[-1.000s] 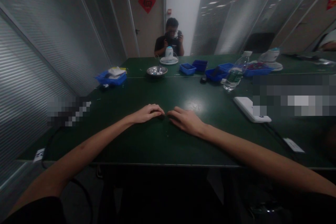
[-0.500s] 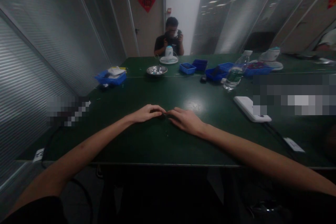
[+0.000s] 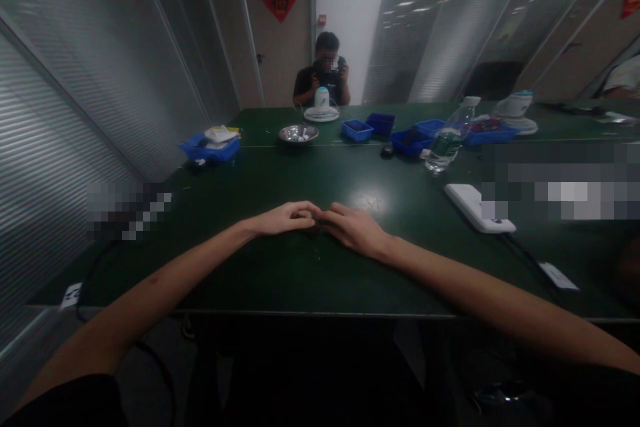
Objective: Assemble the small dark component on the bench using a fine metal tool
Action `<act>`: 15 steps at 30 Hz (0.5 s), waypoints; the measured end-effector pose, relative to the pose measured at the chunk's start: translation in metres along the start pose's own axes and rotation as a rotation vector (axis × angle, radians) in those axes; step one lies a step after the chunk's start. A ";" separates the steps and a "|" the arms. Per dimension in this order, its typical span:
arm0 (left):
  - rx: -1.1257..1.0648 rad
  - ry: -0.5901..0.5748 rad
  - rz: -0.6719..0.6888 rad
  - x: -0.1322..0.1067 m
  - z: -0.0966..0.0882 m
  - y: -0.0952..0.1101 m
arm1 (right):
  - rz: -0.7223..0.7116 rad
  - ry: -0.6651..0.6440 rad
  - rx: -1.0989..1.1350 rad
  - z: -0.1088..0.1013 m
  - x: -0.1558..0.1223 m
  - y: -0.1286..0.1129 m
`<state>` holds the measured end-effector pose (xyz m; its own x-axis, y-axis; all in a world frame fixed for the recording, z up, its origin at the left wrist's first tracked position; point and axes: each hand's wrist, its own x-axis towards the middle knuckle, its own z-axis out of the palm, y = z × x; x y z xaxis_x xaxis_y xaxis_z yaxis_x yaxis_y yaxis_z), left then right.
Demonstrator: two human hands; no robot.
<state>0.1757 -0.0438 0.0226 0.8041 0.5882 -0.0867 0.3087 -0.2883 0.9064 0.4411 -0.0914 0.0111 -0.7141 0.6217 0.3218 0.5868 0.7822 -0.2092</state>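
My left hand (image 3: 285,219) and my right hand (image 3: 353,228) rest on the dark green table (image 3: 280,267), fingertips meeting at the middle. The fingers of both hands are curled and pinched together around something tiny and dark that I cannot make out. Both forearms stretch out from the near edge of the table.
A person sits at the far end behind a small white fan (image 3: 323,108). A metal bowl (image 3: 299,135), several blue trays (image 3: 357,130), a water bottle (image 3: 447,140) and a white power strip (image 3: 473,207) lie farther off. A blue tray (image 3: 210,147) with white items sits far left.
My hands have drawn closer together; the fingertips that were a little apart now touch.
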 end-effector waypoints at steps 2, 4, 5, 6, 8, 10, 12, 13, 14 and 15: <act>0.044 0.005 0.041 0.001 0.005 0.001 | 0.011 -0.013 -0.010 0.001 0.001 0.000; 0.105 0.040 0.087 0.000 0.006 0.000 | 0.046 -0.011 -0.033 0.002 0.002 0.000; 0.134 0.056 0.099 0.000 0.005 -0.001 | 0.071 -0.005 -0.045 0.002 0.002 0.000; 0.158 0.065 0.104 -0.001 0.002 -0.002 | 0.098 0.002 -0.056 0.002 0.003 0.000; 0.200 0.075 0.104 -0.005 -0.006 -0.004 | 0.152 0.008 -0.063 0.002 0.003 0.000; 0.243 0.086 0.095 -0.009 -0.016 -0.006 | 0.206 0.003 -0.060 0.001 0.004 0.000; 0.312 0.112 0.087 -0.014 -0.026 -0.009 | 0.254 -0.008 -0.056 0.000 0.004 0.001; 0.359 0.128 0.088 -0.017 -0.030 -0.011 | 0.274 -0.010 -0.056 -0.001 0.004 0.001; 0.406 0.143 0.093 -0.018 -0.034 -0.013 | 0.290 -0.012 -0.058 -0.001 0.005 0.001; 0.449 0.160 0.102 -0.020 -0.038 -0.015 | 0.301 -0.014 -0.060 -0.001 0.005 0.001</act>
<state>0.1359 -0.0227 0.0261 0.7643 0.6386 0.0894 0.4497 -0.6273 0.6358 0.4390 -0.0874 0.0133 -0.5096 0.8260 0.2407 0.7940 0.5593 -0.2383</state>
